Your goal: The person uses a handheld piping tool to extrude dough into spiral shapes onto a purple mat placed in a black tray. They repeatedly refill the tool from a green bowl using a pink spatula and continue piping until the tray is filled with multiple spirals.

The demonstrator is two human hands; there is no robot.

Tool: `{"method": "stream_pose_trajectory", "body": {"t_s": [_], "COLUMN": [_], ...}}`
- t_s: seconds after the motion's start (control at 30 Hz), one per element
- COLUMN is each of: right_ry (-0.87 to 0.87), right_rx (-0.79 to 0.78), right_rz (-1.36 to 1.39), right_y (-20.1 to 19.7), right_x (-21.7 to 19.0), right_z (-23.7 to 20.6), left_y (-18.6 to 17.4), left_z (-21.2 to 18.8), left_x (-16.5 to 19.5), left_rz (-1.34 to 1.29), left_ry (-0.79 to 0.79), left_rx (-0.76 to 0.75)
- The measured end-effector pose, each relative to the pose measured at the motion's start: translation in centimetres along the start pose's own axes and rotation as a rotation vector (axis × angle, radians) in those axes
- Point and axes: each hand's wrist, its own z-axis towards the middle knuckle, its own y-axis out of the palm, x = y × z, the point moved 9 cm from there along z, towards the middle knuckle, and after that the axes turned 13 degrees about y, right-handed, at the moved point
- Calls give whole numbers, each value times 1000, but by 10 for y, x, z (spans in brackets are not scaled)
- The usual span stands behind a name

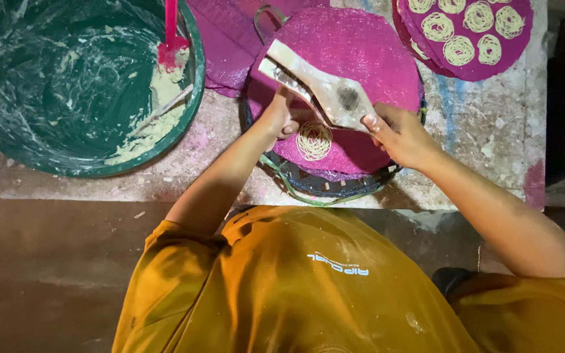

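Both hands clamp the press (322, 88) — left hand (279, 117) underneath, right hand (397, 134) at the handle end. Rigid, probably hefty; noodle coil (314, 140) below soft, fragile — don't touch.

Light falls brightest on the pink mat (361, 46) and the stone worktop (485, 124), where colours look strong. The floor (47, 274) below lies dim and brownish. The green tub (67, 78) shows soft sheen. The right edge sinks into dark shadow, and detail is slightly soft throughout.
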Motion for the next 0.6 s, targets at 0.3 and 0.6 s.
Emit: {"method": "stream_pose_trajectory", "body": {"t_s": [0.3, 0.6], "right_ry": [2, 120], "right_rx": [74, -182], "right_rz": [168, -107], "right_y": [-22, 21], "right_x": [23, -13], "right_z": [13, 49], "left_y": [4, -23], "left_z": [-84, -15], "left_x": [43, 139], "left_rz": [1386, -924], "left_ry": [570, 823], "left_rx": [-91, -8]}}
